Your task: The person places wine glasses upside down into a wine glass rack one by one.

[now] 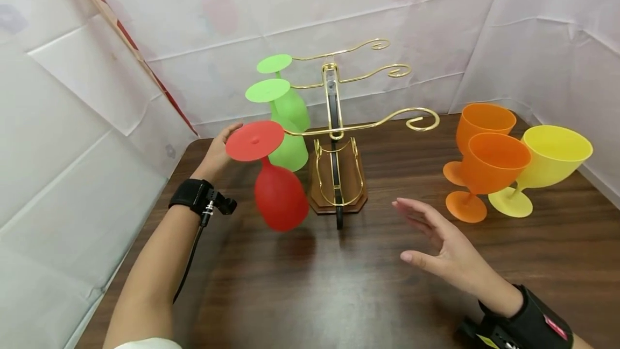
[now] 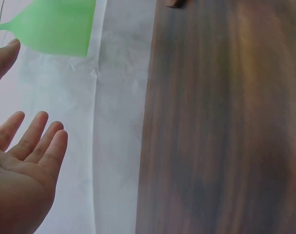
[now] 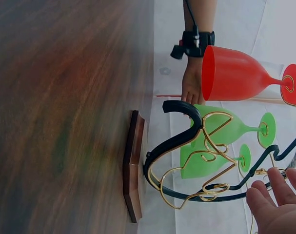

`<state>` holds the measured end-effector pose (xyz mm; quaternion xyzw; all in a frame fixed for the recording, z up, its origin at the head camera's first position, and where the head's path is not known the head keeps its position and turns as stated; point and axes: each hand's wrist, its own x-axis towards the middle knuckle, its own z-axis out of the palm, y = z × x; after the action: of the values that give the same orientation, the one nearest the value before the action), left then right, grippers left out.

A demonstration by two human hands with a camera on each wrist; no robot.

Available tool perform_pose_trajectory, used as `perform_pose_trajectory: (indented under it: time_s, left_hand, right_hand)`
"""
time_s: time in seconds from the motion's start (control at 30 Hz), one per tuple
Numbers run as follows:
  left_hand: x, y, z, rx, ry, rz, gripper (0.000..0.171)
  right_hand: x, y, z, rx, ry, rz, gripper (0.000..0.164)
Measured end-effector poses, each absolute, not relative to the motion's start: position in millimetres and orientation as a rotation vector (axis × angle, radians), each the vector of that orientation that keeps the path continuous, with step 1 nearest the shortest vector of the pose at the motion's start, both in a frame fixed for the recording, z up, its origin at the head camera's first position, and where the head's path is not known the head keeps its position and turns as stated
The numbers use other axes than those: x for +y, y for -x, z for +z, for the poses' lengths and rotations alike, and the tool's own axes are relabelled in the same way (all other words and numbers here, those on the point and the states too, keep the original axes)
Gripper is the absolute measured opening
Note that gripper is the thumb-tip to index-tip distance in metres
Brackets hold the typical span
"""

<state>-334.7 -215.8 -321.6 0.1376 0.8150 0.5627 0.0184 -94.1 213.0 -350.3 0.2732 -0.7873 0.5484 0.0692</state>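
Observation:
A gold wire rack with a dark curved frame (image 3: pixel 174 117) stands on a wooden base (image 1: pixel 322 206). From its left arms hang a red goblet (image 1: pixel 281 198) and two green goblets (image 1: pixel 290 155), upside down by their feet. My left hand (image 1: pixel 216 158) is just left of the red goblet's foot, partly hidden by it in the head view. The left wrist view shows its fingers (image 2: pixel 43 139) extended, holding nothing, below a green goblet (image 2: pixel 60 27). My right hand (image 1: pixel 450 252) hovers right of the rack, thumb and fingers spread, nothing in its grasp.
Two orange goblets (image 1: pixel 496 166) and a yellow goblet (image 1: pixel 552 160) stand upright on the right of the brown wooden table (image 1: pixel 310 295). The rack's right-hand gold arms (image 1: pixel 387 118) end in curls. White sheeting (image 1: pixel 300 4) surrounds the table's back and sides.

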Motion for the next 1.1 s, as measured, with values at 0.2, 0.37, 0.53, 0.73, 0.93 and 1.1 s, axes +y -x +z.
perform_pose_trajectory:
  time_s: [0.2, 0.37, 0.53, 0.73, 0.93, 1.1]
  left_hand:
    - [-224, 320, -321, 2.539, -0.324, 1.730, 0.075]
    - [-232, 321, -331, 2.549, -0.333, 1.768, 0.073]
    - [-233, 315, -333, 2.560, -0.319, 1.774, 0.072]
    - [-234, 302, -332, 2.576, -0.292, 1.745, 0.069]
    - [-231, 272, -330, 2.601, -0.348, 1.723, 0.063]
    - [-226, 235, -328, 2.553, -0.468, 1.749, 0.059]
  right_hand:
    - [218, 98, -346, -2.350, -0.851, 1.647, 0.076]
    - [223, 102, -340, -2.316, -0.893, 1.637, 0.076]
    - [226, 104, -337, -2.305, -0.913, 1.630, 0.076]
    - [228, 106, -336, -2.299, -0.917, 1.636, 0.076]
    - [228, 105, -335, -2.298, -0.919, 1.633, 0.076]
    - [228, 103, -336, -2.293, -0.916, 1.631, 0.076]
